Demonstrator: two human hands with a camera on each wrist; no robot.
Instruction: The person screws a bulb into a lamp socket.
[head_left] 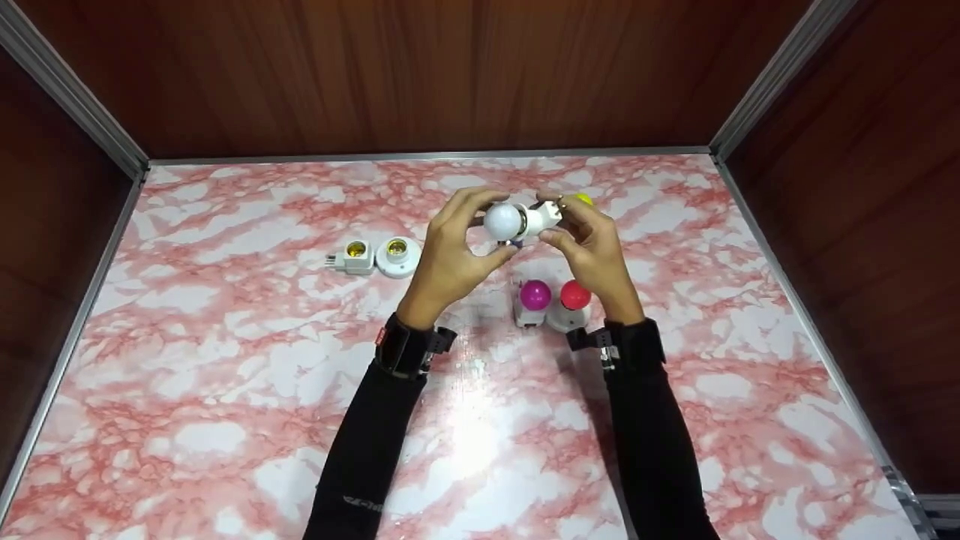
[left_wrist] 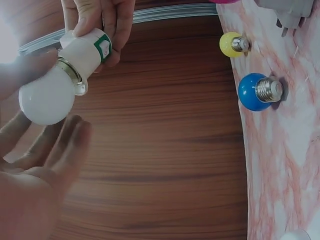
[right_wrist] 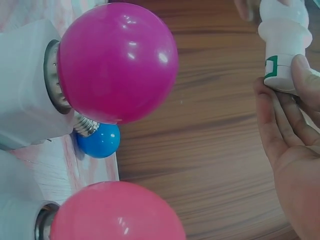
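Observation:
My right hand [head_left: 596, 244] pinches a white lamp holder [head_left: 537, 221] by its end, holding it raised above the table. In the holder's mouth sits a white light bulb [head_left: 502, 222], its metal collar showing in the left wrist view. Around the bulb, my left hand [head_left: 454, 247] spreads with fingers loosely bent. Its thumb overlaps the bulb in the left wrist view, while space shows beside several fingertips; firm contact is unclear. A green and white label [right_wrist: 271, 66] marks the holder near the right fingertips. How far the bulb is screwed in is hidden.
Below the hands stand a magenta bulb [head_left: 535, 295] and a red bulb [head_left: 575, 295] in white holders. A blue bulb [left_wrist: 252, 92] and a yellow bulb [left_wrist: 230, 45] lie farther back. Leftward are a plug-type holder [head_left: 358, 257] and a round holder [head_left: 398, 257]. Brown panels enclose the table.

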